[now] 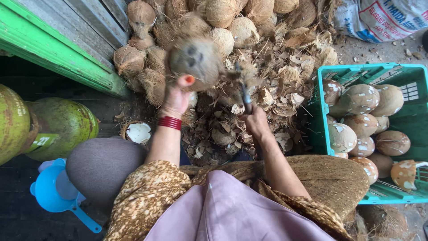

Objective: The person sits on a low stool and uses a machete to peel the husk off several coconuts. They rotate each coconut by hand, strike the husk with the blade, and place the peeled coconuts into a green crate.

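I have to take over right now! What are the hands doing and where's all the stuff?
Left hand holds up a husked brown coconut.
Right hand grips a dark blade, pointing up beside it.
Done: shaved, pale-patched coconuts fill the green crate on the right.
Left: a pile of hairy coconuts ahead, husk scraps below.

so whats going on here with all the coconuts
A seated person holds a brown, fibrous husked coconut up in the left hand, and the right hand grips a dark metal blade beside it. Below the hands lies a heap of dry husk scraps, with more hairy coconuts piled behind. To the right, a green plastic crate holds smoother, partly peeled coconuts.
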Available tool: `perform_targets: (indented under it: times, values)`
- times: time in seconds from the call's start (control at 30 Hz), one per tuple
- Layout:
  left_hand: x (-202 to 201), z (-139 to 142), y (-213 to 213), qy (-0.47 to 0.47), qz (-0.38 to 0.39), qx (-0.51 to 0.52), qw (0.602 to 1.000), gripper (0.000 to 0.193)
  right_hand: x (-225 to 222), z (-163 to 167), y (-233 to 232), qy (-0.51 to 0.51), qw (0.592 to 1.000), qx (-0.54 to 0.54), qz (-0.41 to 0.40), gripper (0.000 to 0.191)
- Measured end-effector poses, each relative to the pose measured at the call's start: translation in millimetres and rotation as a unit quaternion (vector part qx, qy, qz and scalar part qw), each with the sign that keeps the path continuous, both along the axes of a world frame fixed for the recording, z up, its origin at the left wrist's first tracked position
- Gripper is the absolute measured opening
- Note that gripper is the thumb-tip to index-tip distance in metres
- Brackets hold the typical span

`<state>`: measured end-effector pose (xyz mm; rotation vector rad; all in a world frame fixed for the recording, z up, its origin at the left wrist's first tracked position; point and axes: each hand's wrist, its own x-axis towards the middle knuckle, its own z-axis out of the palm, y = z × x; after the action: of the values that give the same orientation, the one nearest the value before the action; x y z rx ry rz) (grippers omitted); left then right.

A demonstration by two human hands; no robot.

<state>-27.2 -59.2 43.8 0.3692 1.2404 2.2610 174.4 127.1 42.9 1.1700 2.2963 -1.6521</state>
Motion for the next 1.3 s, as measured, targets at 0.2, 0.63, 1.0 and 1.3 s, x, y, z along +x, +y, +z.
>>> perform_targets:
  times: [0.2,0.63,1.0,1.3]
  values:
    - [40.5,-45.2,23.8,0.076,-0.011,-0.229,0.97,0.116,34.4,58.4,-0.9,0.293,0.955,-0.036,0.002,0.008]
    - [30.7,-39.0,45.2,0.244,-0.04,-0.42,0.873,0.127,26.3,40.8,-31.6,0.119,0.99,-0.071,0.042,0.014]
    - [26.4,-12.1,60.0,0.195,-0.109,-0.557,0.8,0.122,6.9,-2.7,-33.9,0.014,0.997,-0.072,0.026,0.013]
    - [26.4,-10.1,62.3,0.217,-0.09,-0.555,0.798,0.118,36.4,4.6,-29.6,0.306,0.951,0.033,0.039,0.008]
